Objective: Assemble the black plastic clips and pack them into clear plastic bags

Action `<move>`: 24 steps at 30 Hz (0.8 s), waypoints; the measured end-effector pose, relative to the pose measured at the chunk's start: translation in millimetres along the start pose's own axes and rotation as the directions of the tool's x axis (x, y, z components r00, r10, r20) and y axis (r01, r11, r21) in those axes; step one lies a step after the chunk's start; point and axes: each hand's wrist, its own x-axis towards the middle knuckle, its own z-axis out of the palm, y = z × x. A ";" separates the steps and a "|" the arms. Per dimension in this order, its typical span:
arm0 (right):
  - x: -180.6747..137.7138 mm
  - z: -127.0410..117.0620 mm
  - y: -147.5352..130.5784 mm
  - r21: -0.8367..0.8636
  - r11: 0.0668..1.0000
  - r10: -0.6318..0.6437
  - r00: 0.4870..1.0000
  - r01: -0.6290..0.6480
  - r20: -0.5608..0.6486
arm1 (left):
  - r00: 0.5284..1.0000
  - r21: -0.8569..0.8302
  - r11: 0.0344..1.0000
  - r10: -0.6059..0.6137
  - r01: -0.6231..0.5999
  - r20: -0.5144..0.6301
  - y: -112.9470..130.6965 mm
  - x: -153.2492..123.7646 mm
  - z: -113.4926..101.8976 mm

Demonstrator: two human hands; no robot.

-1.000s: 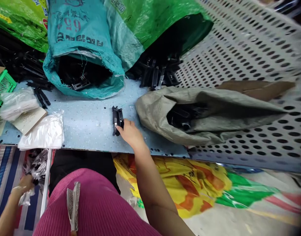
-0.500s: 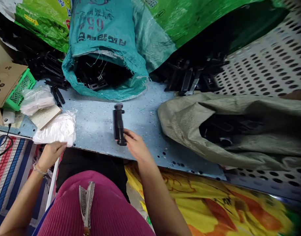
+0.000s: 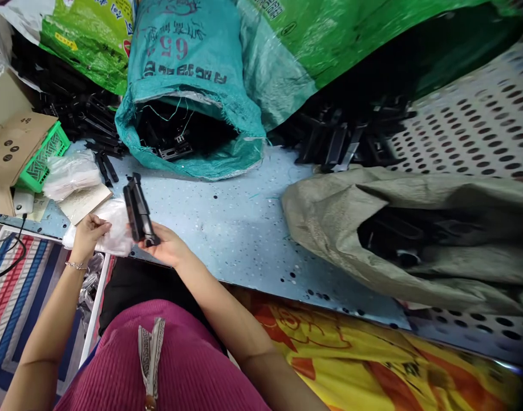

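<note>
My right hand [image 3: 165, 244] grips a long black device with a hinged bracket-like body [image 3: 137, 211] by its lower end; its exact kind I cannot make out. It is held tilted above the left part of the table. Close beside it, my left hand [image 3: 90, 234] has thumb and fingers pinched together on a thin clear plastic bag [image 3: 118, 228], at the stack of such bags near the table's front edge. Where the pinched bag ends and the stack begins is hard to see.
A teal woven sack [image 3: 193, 80] with black parts opens toward me. On the right lies a grey-green sack [image 3: 321, 211] with dark parts inside. Black parts [image 3: 342, 137] spill from a green sack. A green basket [image 3: 51, 154] and cardboard box [image 3: 13, 154] stand left.
My right hand has carried the black device leftward, close to the bags, and tilted it. My left hand has risen from the table edge over the bag stack, fingers still pinched.
</note>
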 end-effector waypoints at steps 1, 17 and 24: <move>12.3 5.5 7.4 0.015 1.000 0.022 1.000 -0.022 0.011 | 0.999 -0.019 0.999 0.044 -0.045 -0.014 2.0 -3.6 1.5; -10.5 -18.0 40.7 -0.061 0.956 0.294 0.950 -0.289 0.107 | 0.879 0.661 0.583 0.355 -0.474 0.317 11.7 11.0 -33.7; -1.1 -18.7 53.4 0.030 0.979 0.200 0.979 -0.202 0.043 | 0.604 0.414 0.454 0.450 -0.789 0.658 26.1 -65.2 -3.8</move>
